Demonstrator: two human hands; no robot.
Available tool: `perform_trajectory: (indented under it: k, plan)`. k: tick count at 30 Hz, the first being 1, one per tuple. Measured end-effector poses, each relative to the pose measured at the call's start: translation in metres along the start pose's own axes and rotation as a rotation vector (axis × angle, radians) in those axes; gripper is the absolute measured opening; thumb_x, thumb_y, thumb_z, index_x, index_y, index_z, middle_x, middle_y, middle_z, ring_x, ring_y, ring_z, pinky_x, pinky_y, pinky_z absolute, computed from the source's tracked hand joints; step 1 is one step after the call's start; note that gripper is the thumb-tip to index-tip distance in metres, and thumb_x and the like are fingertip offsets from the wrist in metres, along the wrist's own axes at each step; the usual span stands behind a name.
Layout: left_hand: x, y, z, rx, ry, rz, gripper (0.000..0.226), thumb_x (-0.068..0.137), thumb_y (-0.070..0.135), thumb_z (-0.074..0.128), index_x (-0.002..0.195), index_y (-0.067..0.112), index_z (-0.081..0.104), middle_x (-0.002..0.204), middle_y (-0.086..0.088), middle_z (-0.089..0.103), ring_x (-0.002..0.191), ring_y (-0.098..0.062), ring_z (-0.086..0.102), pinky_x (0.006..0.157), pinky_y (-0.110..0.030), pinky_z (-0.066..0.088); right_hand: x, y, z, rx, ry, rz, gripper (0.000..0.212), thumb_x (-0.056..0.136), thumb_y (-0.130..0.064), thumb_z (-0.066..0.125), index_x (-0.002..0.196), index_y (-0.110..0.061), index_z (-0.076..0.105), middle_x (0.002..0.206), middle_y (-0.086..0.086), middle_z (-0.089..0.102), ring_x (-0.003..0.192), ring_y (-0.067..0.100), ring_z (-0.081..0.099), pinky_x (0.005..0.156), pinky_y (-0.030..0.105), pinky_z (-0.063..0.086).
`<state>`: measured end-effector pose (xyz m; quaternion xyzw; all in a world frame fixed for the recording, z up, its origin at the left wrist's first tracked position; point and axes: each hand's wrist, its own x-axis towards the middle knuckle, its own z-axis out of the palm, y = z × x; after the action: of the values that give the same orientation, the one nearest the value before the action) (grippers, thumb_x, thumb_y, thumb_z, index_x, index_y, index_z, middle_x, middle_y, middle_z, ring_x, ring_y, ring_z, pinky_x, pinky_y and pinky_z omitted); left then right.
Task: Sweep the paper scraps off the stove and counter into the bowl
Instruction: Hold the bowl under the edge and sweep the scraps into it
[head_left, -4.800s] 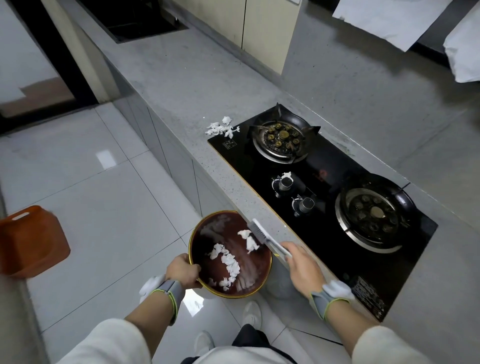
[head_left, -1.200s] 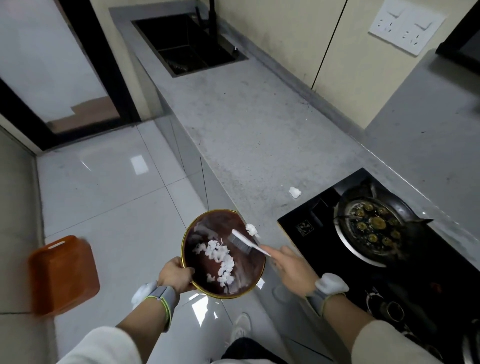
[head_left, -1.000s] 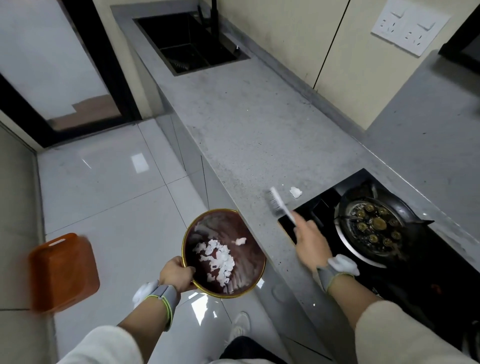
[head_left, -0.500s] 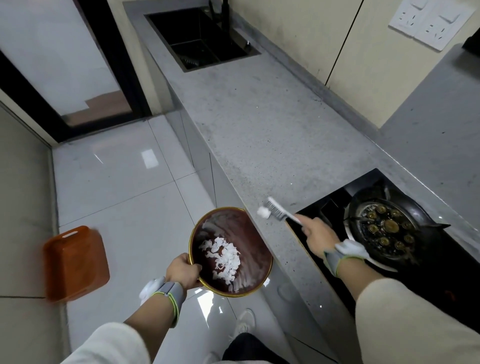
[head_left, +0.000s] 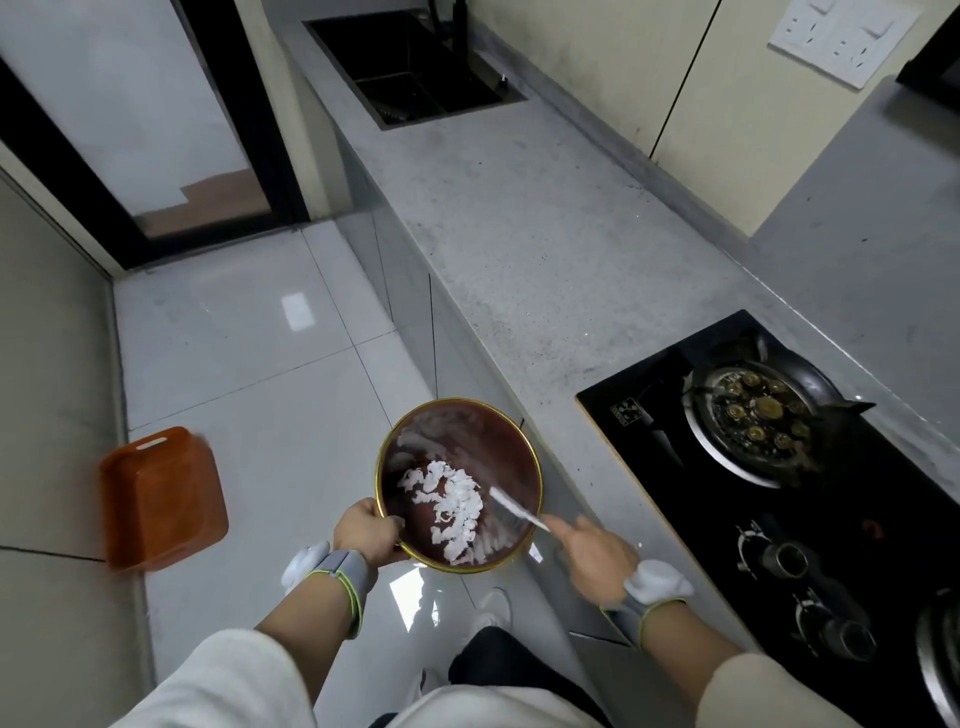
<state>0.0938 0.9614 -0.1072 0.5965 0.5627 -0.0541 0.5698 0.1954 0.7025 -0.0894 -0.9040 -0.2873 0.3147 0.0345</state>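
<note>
Blurred brush (head_left: 511, 508), apparently over bowl (head_left: 524, 457); stove (head_left: 649, 467) beside.

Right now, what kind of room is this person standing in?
It looks like a home kitchen. There is a black gas stove set into a long grey counter, and a dark sink with a tap at the far end.

We see the counter (head_left: 519, 234) lying bare and open between the sink (head_left: 415, 67) and the stove (head_left: 779, 493). At its front edge, the bowl (head_left: 519, 441) blocks passage.
</note>
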Motion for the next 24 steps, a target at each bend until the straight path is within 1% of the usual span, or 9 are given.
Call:
perform_trajectory:
  k: [1, 3, 6, 9, 11, 14, 17, 21, 24]
  plan:
    - [-0.005, -0.006, -0.002, 0.024, 0.001, 0.010, 0.014, 0.082, -0.008, 0.057, 0.076, 0.004, 0.055, 0.077, -0.018, 0.064, 0.064, -0.037, 0.069, 0.068, -0.054, 0.063, -0.009, -0.002, 0.003, -0.016, -0.052, 0.007, 0.057, 0.093, -0.013, 0.036, 0.143, -0.037, 0.026, 0.117, 0.011, 0.051, 0.105, 0.036, 0.058, 0.081, 0.039, 0.046]
    - [-0.015, -0.021, -0.004, 0.075, -0.006, 0.020, 0.011, 0.080, -0.005, 0.058, 0.076, 0.006, 0.057, 0.081, -0.020, 0.067, 0.069, -0.040, 0.072, 0.065, -0.052, 0.064, -0.028, -0.009, 0.016, 0.105, -0.007, 0.060, 0.045, 0.096, -0.016, 0.036, 0.138, -0.033, 0.036, 0.112, 0.011, 0.059, 0.101, 0.033, 0.061, 0.075, 0.034, 0.042]
    - [-0.030, -0.047, -0.003, 0.087, -0.039, 0.019, 0.011, 0.079, -0.004, 0.058, 0.077, 0.006, 0.057, 0.084, -0.021, 0.067, 0.071, -0.041, 0.072, 0.064, -0.053, 0.063, -0.055, -0.016, 0.043, 0.572, 0.126, 0.285, 0.028, 0.098, -0.019, 0.036, 0.122, -0.021, 0.051, 0.083, 0.006, 0.067, 0.071, 0.022, 0.062, 0.067, 0.034, 0.045]
    - [-0.051, -0.069, 0.006, 0.090, -0.084, 0.011, 0.012, 0.080, -0.005, 0.058, 0.076, 0.006, 0.056, 0.081, -0.019, 0.065, 0.070, -0.040, 0.070, 0.066, -0.055, 0.063, -0.085, -0.012, 0.068, 1.006, 0.096, 0.394, 0.025, 0.094, -0.005, 0.037, 0.109, -0.002, 0.057, 0.060, 0.005, 0.061, 0.039, 0.013, 0.047, 0.043, 0.025, 0.037]
    - [-0.070, -0.086, 0.013, 0.116, -0.109, 0.016, 0.012, 0.081, -0.005, 0.059, 0.076, 0.006, 0.056, 0.078, -0.018, 0.064, 0.068, -0.038, 0.070, 0.067, -0.054, 0.063, -0.111, -0.005, 0.081, 1.202, 0.097, 0.433, 0.026, 0.092, 0.002, 0.034, 0.106, 0.009, 0.055, 0.059, 0.012, 0.060, 0.033, 0.014, 0.045, 0.034, 0.020, 0.032]
    - [-0.099, -0.110, 0.024, 0.169, -0.134, 0.034, 0.013, 0.081, -0.003, 0.060, 0.075, 0.007, 0.055, 0.076, -0.017, 0.063, 0.065, -0.036, 0.070, 0.066, -0.053, 0.063, -0.149, 0.011, 0.098, 1.420, 0.103, 0.489, 0.027, 0.089, 0.005, 0.033, 0.100, 0.011, 0.056, 0.063, 0.019, 0.060, 0.037, 0.019, 0.047, 0.034, 0.019, 0.034]
    - [-0.131, -0.135, 0.040, 0.197, -0.149, 0.052, 0.011, 0.081, -0.004, 0.059, 0.078, 0.007, 0.057, 0.078, -0.017, 0.065, 0.070, -0.039, 0.072, 0.067, -0.053, 0.063, -0.189, 0.038, 0.119, 1.478, 0.063, 0.529, 0.027, 0.085, 0.006, 0.036, 0.101, 0.010, 0.057, 0.068, 0.020, 0.064, 0.044, 0.023, 0.049, 0.040, 0.023, 0.039]
    - [-0.163, -0.183, 0.066, 0.225, -0.131, 0.060, 0.007, 0.079, -0.001, 0.062, 0.084, 0.004, 0.061, 0.085, -0.020, 0.069, 0.077, -0.038, 0.073, 0.069, -0.053, 0.063, -0.232, 0.077, 0.154, 1.423, 0.013, 0.562, 0.016, 0.088, 0.001, 0.034, 0.091, -0.005, 0.049, 0.063, 0.013, 0.054, 0.036, 0.016, 0.036, 0.039, 0.015, 0.022]
    - [-0.188, -0.224, 0.089, 0.190, -0.106, 0.028, 0.007, 0.082, -0.002, 0.061, 0.087, 0.003, 0.061, 0.086, -0.021, 0.068, 0.077, -0.038, 0.072, 0.070, -0.054, 0.063, -0.257, 0.111, 0.182, 1.385, 0.000, 0.572, 0.009, 0.092, -0.006, 0.038, 0.089, -0.011, 0.044, 0.061, 0.009, 0.048, 0.034, 0.014, 0.031, 0.041, 0.014, 0.018]
